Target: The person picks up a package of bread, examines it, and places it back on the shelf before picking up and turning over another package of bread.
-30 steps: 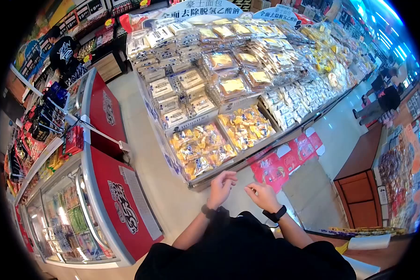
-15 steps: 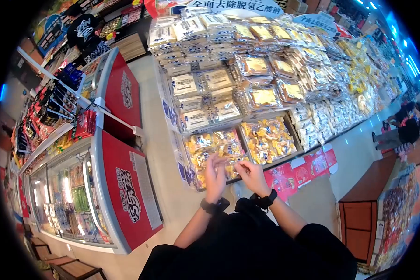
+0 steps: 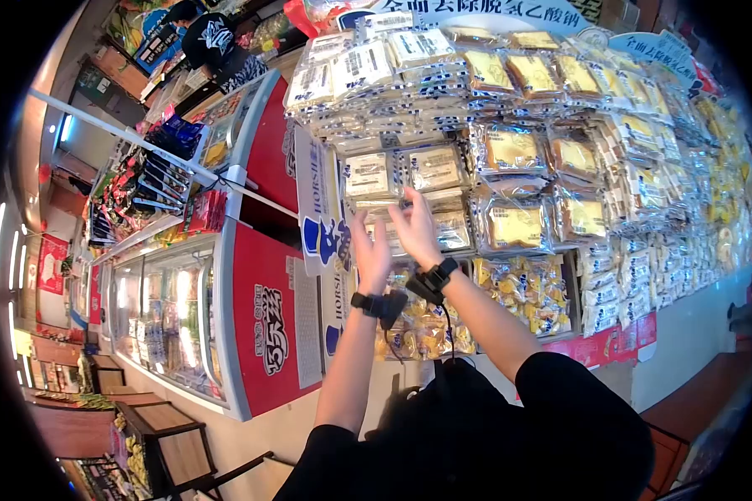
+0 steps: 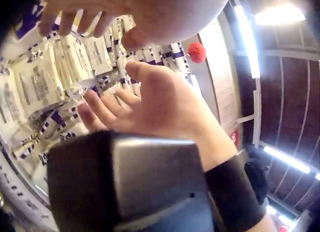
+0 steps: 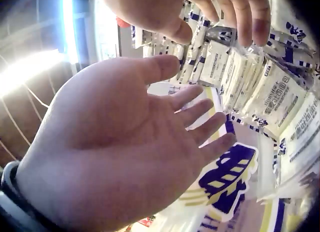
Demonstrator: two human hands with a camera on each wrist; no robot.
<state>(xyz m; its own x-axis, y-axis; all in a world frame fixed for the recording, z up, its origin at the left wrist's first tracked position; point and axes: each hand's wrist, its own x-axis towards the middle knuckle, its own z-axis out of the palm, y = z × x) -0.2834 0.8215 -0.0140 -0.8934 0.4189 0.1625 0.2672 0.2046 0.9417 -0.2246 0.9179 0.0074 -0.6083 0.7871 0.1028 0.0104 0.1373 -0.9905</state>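
Observation:
Both hands hover over a display of wrapped bread and hold nothing. My left hand (image 3: 372, 255) has its fingers extended and spread, close to the white-wrapped bread packs (image 3: 366, 175) at the display's left side. Just right of it is my right hand (image 3: 415, 230), slightly farther forward, with its fingers stretched over the same packs. Straight, separated fingers show in both wrist views, in front of bread packs (image 4: 37, 79) with blue-and-white wrapper edges. Yellow-topped bread slices (image 3: 514, 224) in clear wrappers are stacked to the right. Below them is a bin of small yellow packets (image 3: 522, 288).
A red-sided freezer (image 3: 267, 334) with a glass top stands at the left. Snack bags (image 3: 154, 179) sit above it. A printed side panel (image 3: 316, 200) borders the bread display. At the upper left another person (image 3: 213, 46) stands by shelves. Flattened pink cardboard (image 3: 597, 351) lies on the floor.
The hands have moved forward from in front of the display to over the white-wrapped packs, and their fingers have straightened. The head view has come closer and shifted left.

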